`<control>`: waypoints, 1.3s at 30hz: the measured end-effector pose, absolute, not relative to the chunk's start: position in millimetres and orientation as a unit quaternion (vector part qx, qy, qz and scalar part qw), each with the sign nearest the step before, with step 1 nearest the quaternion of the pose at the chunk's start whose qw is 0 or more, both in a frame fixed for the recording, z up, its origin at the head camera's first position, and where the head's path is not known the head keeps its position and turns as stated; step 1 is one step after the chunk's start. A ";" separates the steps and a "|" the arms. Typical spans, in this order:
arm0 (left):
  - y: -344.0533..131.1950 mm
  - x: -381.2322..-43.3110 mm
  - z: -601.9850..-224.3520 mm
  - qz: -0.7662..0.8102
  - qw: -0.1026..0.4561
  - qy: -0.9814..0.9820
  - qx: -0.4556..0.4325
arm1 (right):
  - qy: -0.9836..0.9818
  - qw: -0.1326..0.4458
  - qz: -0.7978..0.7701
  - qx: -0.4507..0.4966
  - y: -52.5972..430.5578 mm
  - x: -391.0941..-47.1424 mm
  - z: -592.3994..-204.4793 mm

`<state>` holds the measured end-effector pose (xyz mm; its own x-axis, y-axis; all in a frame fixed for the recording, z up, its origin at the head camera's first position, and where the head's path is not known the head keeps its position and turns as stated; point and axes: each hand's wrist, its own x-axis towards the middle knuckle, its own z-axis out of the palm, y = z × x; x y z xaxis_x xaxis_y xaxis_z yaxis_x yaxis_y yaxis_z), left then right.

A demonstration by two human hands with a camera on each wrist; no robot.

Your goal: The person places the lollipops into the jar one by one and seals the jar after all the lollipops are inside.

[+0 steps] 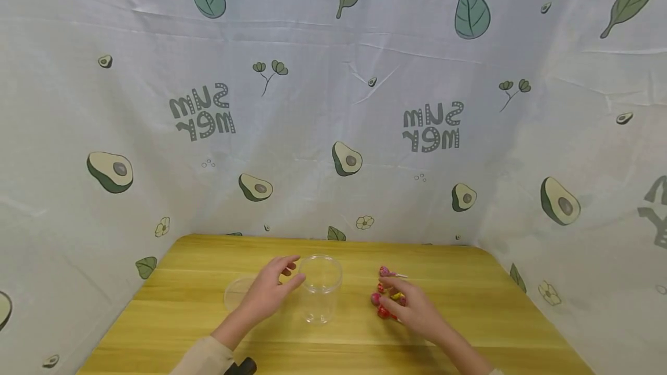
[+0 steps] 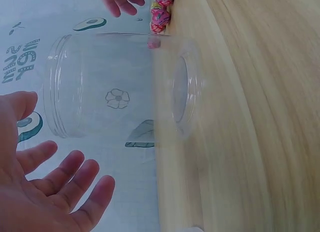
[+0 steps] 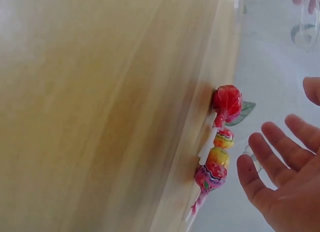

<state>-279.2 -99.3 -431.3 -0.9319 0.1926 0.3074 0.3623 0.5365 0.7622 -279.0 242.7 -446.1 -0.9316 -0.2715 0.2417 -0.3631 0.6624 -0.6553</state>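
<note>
Wrapped lollipops point(image 1: 383, 312), clustered on wood-grain table point(image 1: 448, 271), near right hand point(image 1: 414, 309) with relaxed, unclosed fingers; leftward, clear jar point(image 1: 319, 305), upright, just beside left hand point(image 1: 266, 293), likewise loosely extended and empty; farther left, clear round disc point(image 1: 233, 294), flat, partly behind left hand; beyond, avocado-printed cloth point(image 1: 312, 120).

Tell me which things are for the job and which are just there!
Probably for the job:
lollipops, near the right hand
clear jar, near the left hand
clear disc, perhaps the jar's lid

Just there:
table
printed cloth behind
</note>
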 end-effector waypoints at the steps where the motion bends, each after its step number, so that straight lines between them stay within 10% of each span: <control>1: -98.8 -279.7 -432.0 -0.454 0.092 -0.870 -0.166 | -0.907 0.059 0.380 0.173 243.0 -278.7 -446.1; 39: -99.0 -287.5 -433.2 -0.455 0.067 -0.870 -0.178 | -0.851 0.018 0.523 -0.050 266.7 -273.7 -463.1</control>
